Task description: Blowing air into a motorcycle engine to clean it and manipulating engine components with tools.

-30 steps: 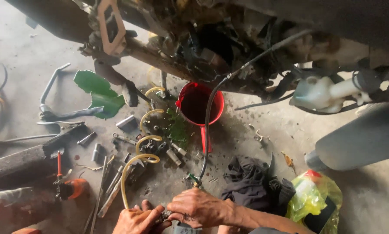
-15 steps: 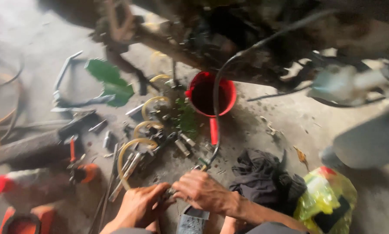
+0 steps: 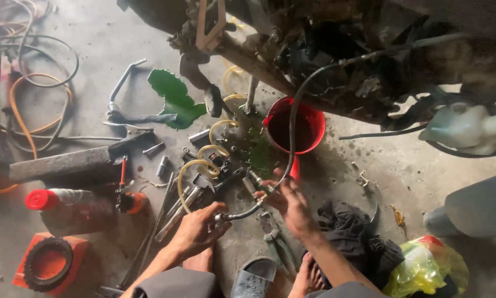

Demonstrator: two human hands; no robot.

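Observation:
My left hand [image 3: 197, 230] grips the metal end fitting of a black cable [image 3: 292, 118] low over the concrete floor. My right hand [image 3: 290, 203] holds the same cable a little further along, fingers curled round it. The cable arcs up from my hands, past a red pan [image 3: 295, 128] of dark liquid, into the greasy underside of a machine [image 3: 336, 55]. Yellowish hoses [image 3: 195, 168] coil on the floor just beyond my left hand, among loose bolts and small metal parts.
Pliers [image 3: 273, 232] lie between my hands. A dark rag [image 3: 353, 232] and a yellow-green plastic bag [image 3: 425, 265] sit at right. A red-capped bottle [image 3: 66, 201], a screwdriver [image 3: 122, 176], a red stand [image 3: 49, 262], green spill [image 3: 173, 99] and coiled wires [image 3: 35, 94] are at left.
The view has shifted, so the floor items sit further right. My hands have moved apart along the cable, the right hand rising toward the red pan.

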